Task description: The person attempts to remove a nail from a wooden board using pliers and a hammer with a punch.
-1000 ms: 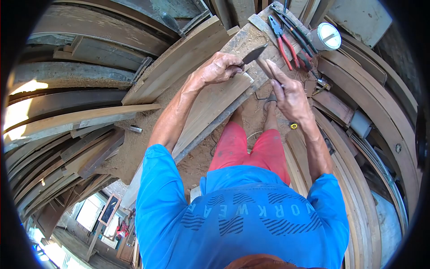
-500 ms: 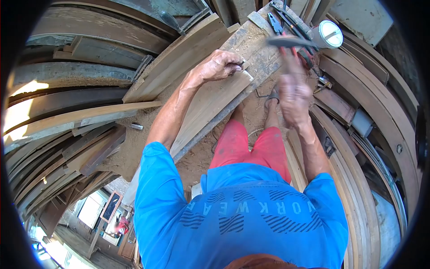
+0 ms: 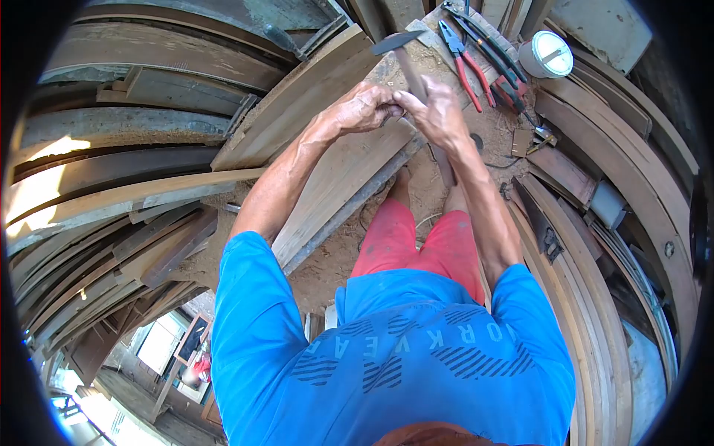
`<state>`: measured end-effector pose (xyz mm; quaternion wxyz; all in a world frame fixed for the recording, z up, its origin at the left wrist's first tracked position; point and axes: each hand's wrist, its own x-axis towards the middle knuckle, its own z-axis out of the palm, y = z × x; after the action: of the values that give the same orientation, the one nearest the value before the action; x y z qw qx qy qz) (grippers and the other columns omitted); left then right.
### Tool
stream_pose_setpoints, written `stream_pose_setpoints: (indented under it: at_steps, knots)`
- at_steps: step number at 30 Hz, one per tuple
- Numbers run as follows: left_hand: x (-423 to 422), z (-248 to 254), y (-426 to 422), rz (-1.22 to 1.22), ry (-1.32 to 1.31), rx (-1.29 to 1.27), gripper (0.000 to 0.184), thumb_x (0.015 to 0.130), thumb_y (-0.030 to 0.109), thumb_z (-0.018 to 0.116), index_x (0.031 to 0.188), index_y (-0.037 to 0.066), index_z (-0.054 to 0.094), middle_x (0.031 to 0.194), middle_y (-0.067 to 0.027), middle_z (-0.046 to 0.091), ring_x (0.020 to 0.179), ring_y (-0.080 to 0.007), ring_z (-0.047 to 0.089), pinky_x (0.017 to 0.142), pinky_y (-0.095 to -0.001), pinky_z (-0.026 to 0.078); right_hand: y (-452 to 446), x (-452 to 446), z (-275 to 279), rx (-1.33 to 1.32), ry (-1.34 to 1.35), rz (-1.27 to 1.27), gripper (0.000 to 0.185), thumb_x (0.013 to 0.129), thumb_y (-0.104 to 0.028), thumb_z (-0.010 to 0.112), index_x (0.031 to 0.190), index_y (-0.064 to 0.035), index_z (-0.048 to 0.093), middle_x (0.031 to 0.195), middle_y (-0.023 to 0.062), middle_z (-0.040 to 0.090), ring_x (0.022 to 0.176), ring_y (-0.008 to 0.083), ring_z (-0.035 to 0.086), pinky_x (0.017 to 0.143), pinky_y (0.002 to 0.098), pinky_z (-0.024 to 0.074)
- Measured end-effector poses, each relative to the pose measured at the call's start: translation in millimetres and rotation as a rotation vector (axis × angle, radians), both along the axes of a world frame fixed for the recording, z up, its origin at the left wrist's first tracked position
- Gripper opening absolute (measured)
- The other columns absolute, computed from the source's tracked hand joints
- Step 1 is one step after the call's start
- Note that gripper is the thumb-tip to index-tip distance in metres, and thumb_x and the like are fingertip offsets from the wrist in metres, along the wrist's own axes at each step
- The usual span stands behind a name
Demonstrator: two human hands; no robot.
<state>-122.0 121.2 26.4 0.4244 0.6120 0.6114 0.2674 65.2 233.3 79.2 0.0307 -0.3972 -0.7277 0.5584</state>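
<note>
My right hand (image 3: 440, 115) is closed around the wooden handle of a hammer (image 3: 410, 74). The dark hammer head points up and to the left, and the handle's lower end sticks out below my hand. My left hand (image 3: 366, 108) is in a pinch beside it, the two hands' fingers meeting or nearly so. What the left fingers pinch is hidden. Beneath the left hand lies a long pale wooden board (image 3: 346, 178) on a workbench (image 3: 390, 165).
Beyond my hands lie red-handled pliers (image 3: 465, 63) and more dark-handled tools (image 3: 487, 48). A white bucket (image 3: 547, 56) stands at the far right of the bench. Stacked planks (image 3: 134, 119) crowd the left, with more boards (image 3: 587, 297) on the right. Sawdust covers the floor.
My right hand with the hammer has moved left and up to my left hand, and the hammer head has swung left, uncovering the pliers. My left hand has stayed nearly in place.
</note>
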Motion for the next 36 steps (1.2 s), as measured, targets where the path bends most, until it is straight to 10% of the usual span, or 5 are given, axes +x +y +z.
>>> stream_pose_setpoints:
  at_steps: [27, 32, 36]
  knots:
    - [4, -9, 26, -0.177, 0.282, -0.118, 0.025, 0.101, 0.025, 0.067, 0.095, 0.001, 0.072, 0.090, -0.0271, 0.071, 0.087, -0.0482, 0.068, 0.075, -0.0532, 0.054, -6, 0, -74, -0.230, 0.066, -0.194, 0.027, 0.100, -0.026, 0.069, 0.094, 0.0007, 0.073, 0.069, 0.0077, 0.069, 0.063, 0.0160, 0.066, 0.057, 0.0371, 0.0518]
    - [-8, -101, 7, -0.227, 0.427, 0.155, 0.025, 0.100, 0.025, 0.068, 0.099, 0.001, 0.073, 0.092, -0.0270, 0.071, 0.090, -0.0471, 0.069, 0.076, -0.0522, 0.054, -17, 15, -42, -0.059, 0.084, -0.273, 0.033, 0.109, -0.029, 0.059, 0.124, -0.0002, 0.067, 0.074, 0.0010, 0.065, 0.057, 0.0090, 0.058, 0.051, 0.0271, 0.0467]
    - [1, -5, 32, -0.246, 0.255, -0.150, 0.031, 0.100, 0.032, 0.071, 0.105, 0.001, 0.075, 0.097, -0.0258, 0.073, 0.097, -0.0445, 0.071, 0.081, -0.0515, 0.055, -23, 58, -5, -0.104, 0.158, -0.324, 0.052, 0.112, -0.028, 0.050, 0.158, -0.0035, 0.048, 0.082, 0.0029, 0.063, 0.066, 0.0108, 0.059, 0.059, 0.0291, 0.0499]
